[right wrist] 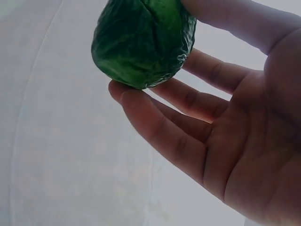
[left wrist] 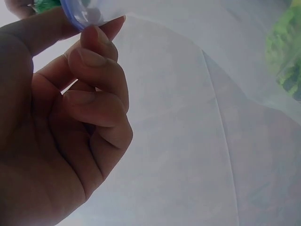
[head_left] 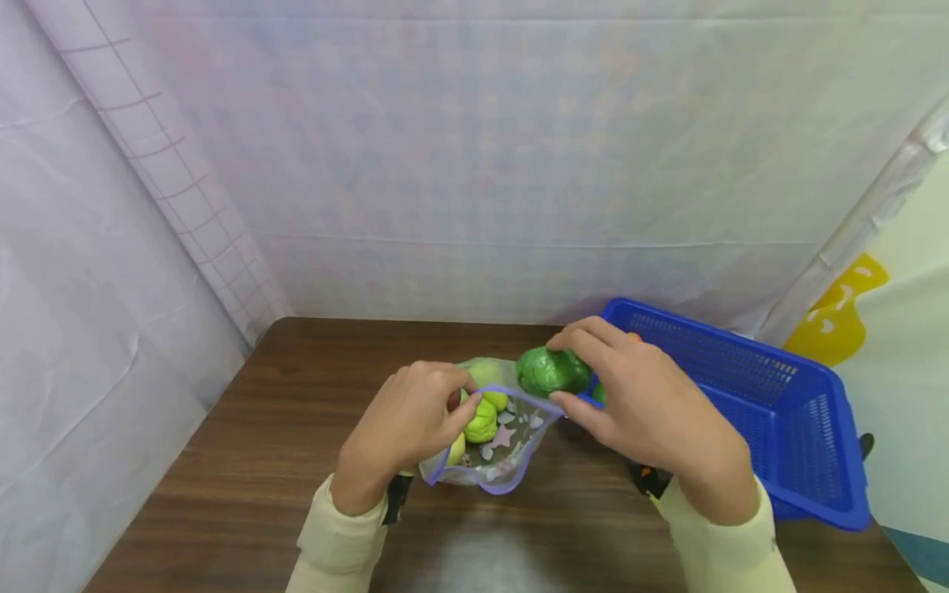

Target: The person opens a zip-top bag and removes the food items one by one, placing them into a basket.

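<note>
My left hand (head_left: 408, 420) pinches the purple rim of a clear plastic zip bag (head_left: 511, 476) between thumb and fingers. The same rim (left wrist: 84, 16) shows at the fingertips in the left wrist view. Several yellow-green toy vegetables or fruits (head_left: 482, 422) lie inside the bag, whose mouth is spread apart. In my right hand (head_left: 645, 403) is a glossy, wrinkled green toy vegetable (head_left: 551, 371), perhaps a cabbage, gripped between thumb and fingers just above the bag's right rim. Its veined surface (right wrist: 143, 42) fills the top of the right wrist view.
A blue plastic basket (head_left: 808, 445) stands at the right of the brown wooden table (head_left: 245, 461), partly behind my right hand. Bits of green and orange show at its near left side. White cloth (head_left: 474, 165) hangs behind the table, with more along both sides.
</note>
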The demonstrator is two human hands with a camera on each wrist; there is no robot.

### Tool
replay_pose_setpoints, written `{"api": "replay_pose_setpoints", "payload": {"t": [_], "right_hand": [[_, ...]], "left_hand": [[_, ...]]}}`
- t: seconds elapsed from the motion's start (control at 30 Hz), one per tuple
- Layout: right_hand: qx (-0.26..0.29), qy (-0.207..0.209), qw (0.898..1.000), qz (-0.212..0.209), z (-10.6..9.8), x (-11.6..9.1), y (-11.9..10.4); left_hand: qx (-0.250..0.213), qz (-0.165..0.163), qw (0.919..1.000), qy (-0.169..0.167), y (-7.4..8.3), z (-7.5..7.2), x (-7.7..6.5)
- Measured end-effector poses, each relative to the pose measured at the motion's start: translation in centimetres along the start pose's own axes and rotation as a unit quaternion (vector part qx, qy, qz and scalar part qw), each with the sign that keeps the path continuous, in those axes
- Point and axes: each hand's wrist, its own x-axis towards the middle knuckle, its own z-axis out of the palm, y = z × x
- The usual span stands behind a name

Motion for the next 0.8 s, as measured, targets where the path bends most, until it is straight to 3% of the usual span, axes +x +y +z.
{"api": "replay_pose_setpoints", "payload": {"t": [0.2,0.33,0.8], "right_hand": [[-0.048,-0.041,0.998,0.015,-2.2,1.7,1.1],[-0.059,-0.100,0.993,0.034,-3.2,3.1,2.1],[-0.062,-0.211,0.970,0.102,-2.6,5.1,7.4]], "left_hand": [[-0.006,-0.001,1.0000,-0.004,0.0,0.0,0.0],[-0.003,-0.003,1.0000,-0.001,0.0,0.0,-0.1],[-0.006,0.003,1.0000,0.003,-0.1,0.1,-0.3]]}}
